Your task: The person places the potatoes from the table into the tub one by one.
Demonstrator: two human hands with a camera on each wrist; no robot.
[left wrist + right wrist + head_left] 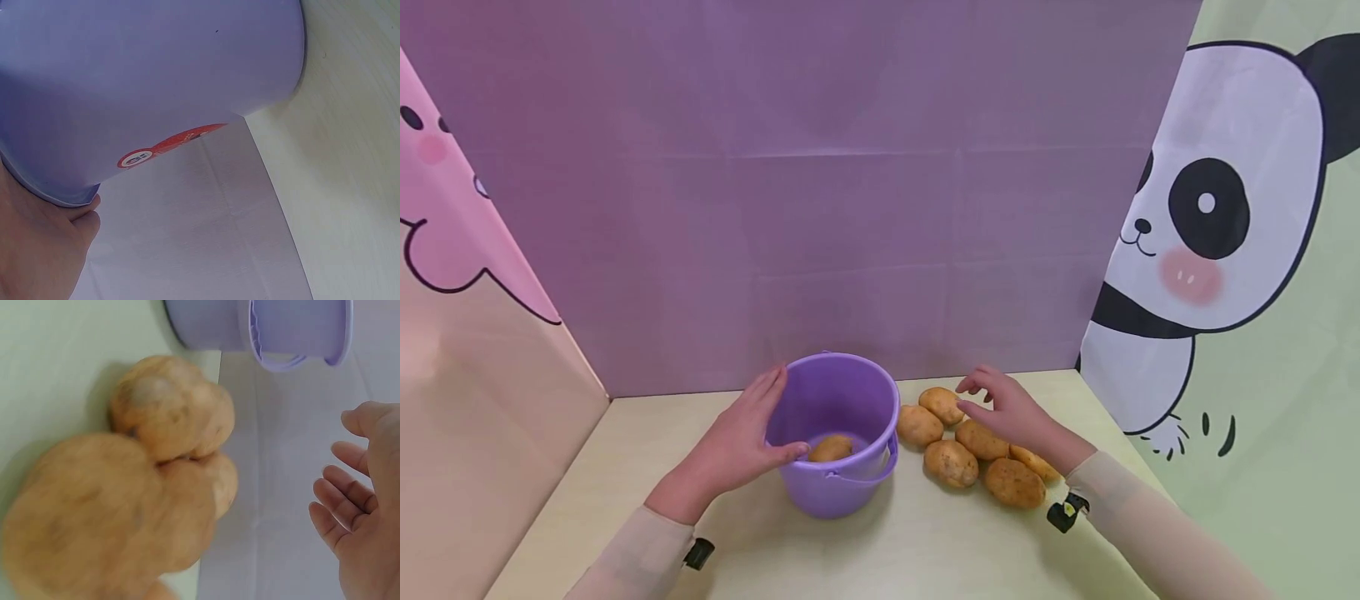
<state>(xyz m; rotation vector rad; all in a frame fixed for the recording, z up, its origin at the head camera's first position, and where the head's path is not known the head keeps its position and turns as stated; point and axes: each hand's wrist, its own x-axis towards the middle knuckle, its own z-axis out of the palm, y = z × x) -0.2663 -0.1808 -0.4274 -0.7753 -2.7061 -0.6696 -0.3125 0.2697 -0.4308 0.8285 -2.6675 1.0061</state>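
A purple bucket (838,492) stands upright on the table, with one potato (831,448) at its bottom. My left hand (737,442) holds the bucket at its left side, the thumb over the near rim and the fingers along the far-left rim. Several potatoes (951,464) lie grouped to the right of the bucket. Over the back of this group hovers my right hand (1011,410), fingers loosely bent and nothing in them. In the right wrist view, the same hand (369,506) is apart from the potatoes (162,406), its fingers spread.
The pale wooden table (760,550) meets a purple backdrop (850,250) just behind the bucket. A panel with a panda picture (1217,208) rises at the right, a pink one (460,225) at the left. The bucket's handle (868,481) hangs down on its near right side.
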